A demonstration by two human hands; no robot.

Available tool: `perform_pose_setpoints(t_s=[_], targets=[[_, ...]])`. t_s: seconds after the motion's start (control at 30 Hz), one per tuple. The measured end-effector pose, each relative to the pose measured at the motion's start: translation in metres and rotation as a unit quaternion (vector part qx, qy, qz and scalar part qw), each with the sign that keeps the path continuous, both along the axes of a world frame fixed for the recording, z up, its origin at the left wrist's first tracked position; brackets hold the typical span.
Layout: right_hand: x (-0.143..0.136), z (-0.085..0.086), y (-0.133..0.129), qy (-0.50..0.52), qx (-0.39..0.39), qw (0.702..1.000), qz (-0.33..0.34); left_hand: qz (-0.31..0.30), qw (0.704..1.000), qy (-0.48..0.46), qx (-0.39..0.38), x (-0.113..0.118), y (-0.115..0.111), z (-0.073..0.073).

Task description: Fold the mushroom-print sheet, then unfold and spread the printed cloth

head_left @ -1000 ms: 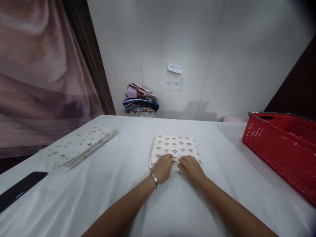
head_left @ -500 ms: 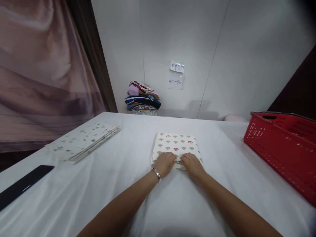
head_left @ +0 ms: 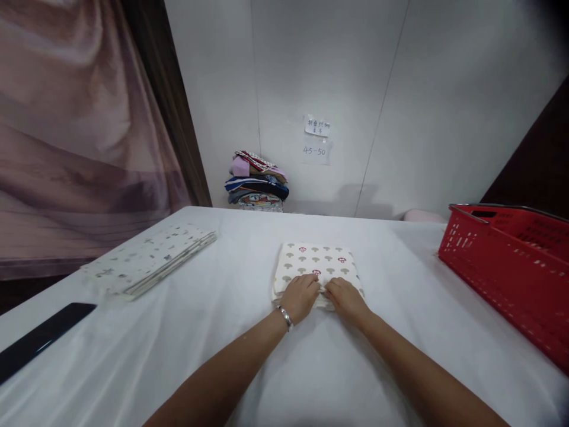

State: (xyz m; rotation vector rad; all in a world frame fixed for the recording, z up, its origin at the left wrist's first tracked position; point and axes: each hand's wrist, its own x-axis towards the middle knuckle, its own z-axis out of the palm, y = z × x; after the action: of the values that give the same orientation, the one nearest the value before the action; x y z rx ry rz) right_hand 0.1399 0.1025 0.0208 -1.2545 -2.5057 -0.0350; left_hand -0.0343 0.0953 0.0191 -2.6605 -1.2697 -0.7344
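Observation:
A folded white cloth (head_left: 317,258) with grey and red mushroom prints lies flat on the white-covered table (head_left: 249,261). My left hand (head_left: 301,296) has its fingers closed on the cloth's near edge, left of the middle, with a silver bracelet at the wrist. Just to its right, my right hand (head_left: 345,299) grips the same edge, fingers bent over it. Several folded layers show between the two hands. Both thumbs are mostly hidden.
At the left lies a stack of folded printed cloth (head_left: 155,258), with a long black flat object (head_left: 44,335) nearer me. A red basket (head_left: 502,267) stands at the right. Behind the table's far edge are piled fabrics (head_left: 258,184) against a wall with paper signs (head_left: 316,139).
Both hands keep hold of the cloth's near edge, with only a slight shift of the fingers. The whole view has moved a little.

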Motion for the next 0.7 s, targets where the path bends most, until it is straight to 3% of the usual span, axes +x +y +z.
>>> perform_pose_setpoints(t_s=[0.23,0.47,0.7], targets=[[0.003,-0.001,-0.003,-0.007,0.011,1.0,0.014,0.021,0.998,0.048,-0.034,0.003,0.004,-0.003],[0.018,-0.005,-0.01,0.017,0.07,0.997,0.024,0.011,0.998,-0.023,-0.053,-0.002,0.004,-0.008],[0.029,-0.014,-0.004,-0.029,0.119,0.992,0.034,-0.003,0.998,0.022,-0.06,-0.002,0.005,-0.005]])
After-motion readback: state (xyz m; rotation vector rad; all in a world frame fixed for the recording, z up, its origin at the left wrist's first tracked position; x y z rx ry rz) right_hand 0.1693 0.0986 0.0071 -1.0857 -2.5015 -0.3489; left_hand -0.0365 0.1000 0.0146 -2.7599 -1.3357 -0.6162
